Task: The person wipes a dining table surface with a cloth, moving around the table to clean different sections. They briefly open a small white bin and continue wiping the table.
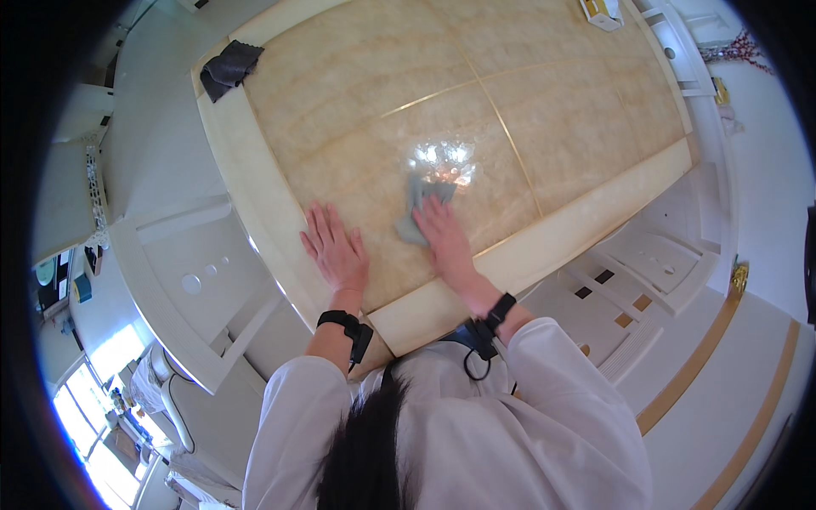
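My right hand (444, 237) presses a grey-blue cloth (413, 223) flat against the beige marble-look tabletop (357, 146). Part of the cloth is hidden beneath the palm and fingers. To its left, my left hand (338, 254) lies palm down on the same surface, fingers spread, with nothing in it. It rests near the pale border along the table's left side. A bright reflection of lights shines on the tabletop just beyond the cloth. Each wrist wears a black strap with a small device.
A crumpled dark grey cloth (231, 67) lies on the table's far left corner. A tissue box (602, 14) stands at the far right. White chairs flank the table, one at the left (191, 280) and another at the right (663, 264). Windows (83, 414) show at lower left.
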Action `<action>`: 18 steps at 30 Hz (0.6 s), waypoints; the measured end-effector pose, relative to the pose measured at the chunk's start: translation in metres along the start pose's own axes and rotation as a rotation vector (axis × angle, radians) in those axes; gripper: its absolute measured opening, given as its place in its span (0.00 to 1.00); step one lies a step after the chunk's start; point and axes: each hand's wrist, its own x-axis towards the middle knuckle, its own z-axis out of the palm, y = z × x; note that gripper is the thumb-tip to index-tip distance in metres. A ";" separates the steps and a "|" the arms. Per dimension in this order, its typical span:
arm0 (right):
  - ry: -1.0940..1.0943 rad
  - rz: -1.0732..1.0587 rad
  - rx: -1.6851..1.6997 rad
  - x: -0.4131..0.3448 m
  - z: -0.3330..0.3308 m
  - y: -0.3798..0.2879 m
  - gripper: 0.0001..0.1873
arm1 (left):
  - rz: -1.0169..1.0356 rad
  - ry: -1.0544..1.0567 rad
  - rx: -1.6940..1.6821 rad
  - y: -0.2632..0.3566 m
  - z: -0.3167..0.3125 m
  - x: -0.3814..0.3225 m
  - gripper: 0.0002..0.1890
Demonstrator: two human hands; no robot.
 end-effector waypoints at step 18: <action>-0.002 -0.040 -0.011 -0.013 0.023 -0.028 0.32 | 0.000 0.012 0.008 0.002 0.000 0.003 0.34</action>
